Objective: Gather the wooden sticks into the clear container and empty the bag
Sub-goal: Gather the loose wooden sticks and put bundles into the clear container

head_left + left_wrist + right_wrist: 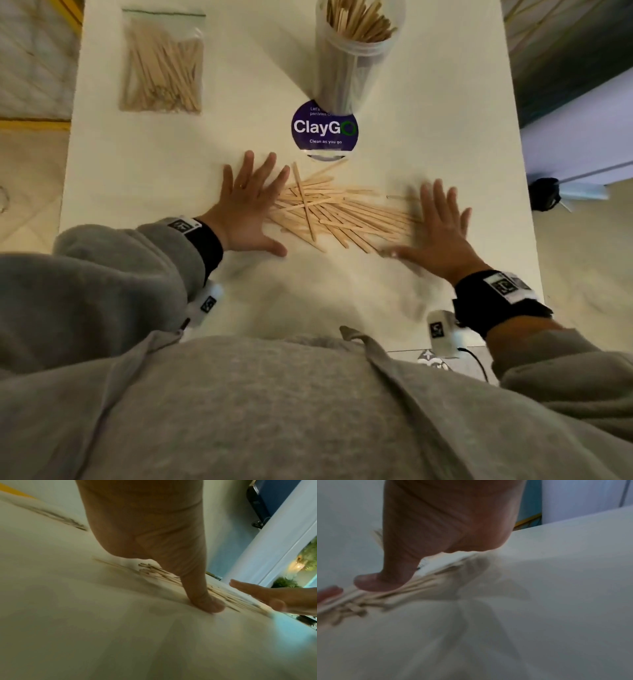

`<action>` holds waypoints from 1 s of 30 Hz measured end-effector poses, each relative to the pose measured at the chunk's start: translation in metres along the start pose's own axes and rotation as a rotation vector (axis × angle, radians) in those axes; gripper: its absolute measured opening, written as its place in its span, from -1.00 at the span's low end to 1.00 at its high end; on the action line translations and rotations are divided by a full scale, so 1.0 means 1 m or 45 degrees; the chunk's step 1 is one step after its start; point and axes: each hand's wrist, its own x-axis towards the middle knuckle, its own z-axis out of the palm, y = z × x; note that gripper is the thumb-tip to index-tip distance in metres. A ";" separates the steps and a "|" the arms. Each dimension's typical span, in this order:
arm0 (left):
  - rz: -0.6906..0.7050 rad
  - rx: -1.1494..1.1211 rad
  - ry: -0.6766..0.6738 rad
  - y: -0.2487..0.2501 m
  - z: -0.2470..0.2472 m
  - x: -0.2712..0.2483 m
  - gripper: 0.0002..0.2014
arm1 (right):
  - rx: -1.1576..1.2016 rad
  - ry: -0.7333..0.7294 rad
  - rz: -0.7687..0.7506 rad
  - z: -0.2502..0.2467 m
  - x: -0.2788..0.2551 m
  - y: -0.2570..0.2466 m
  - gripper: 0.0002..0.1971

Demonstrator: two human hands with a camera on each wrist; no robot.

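Left hand: your left hand lies flat, grip wide, at the loose wooden sticks.
Right hand: your right hand flat, grip wide, right of them.
Clear container: far, centre.
Bag: far left on desk.

Loose sticks between hands, container behind, bag far left

Pale wooden sticks, matt white table

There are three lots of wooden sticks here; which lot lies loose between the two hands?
The scattered pile of sticks on the table, flanked by both hands. The other lots are contained: one in the plastic bag, one upright in the clear container.
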 end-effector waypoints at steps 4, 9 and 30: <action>0.137 0.091 -0.092 0.011 -0.007 0.026 0.38 | -0.168 -0.140 -0.163 0.014 0.000 0.000 0.53; 0.111 -0.057 -0.035 0.041 -0.001 0.044 0.30 | -0.120 -0.058 -0.273 0.034 0.016 -0.055 0.35; -0.046 0.241 0.170 0.035 -0.025 0.033 -0.66 | -0.387 0.085 -0.578 0.006 0.070 -0.115 -0.77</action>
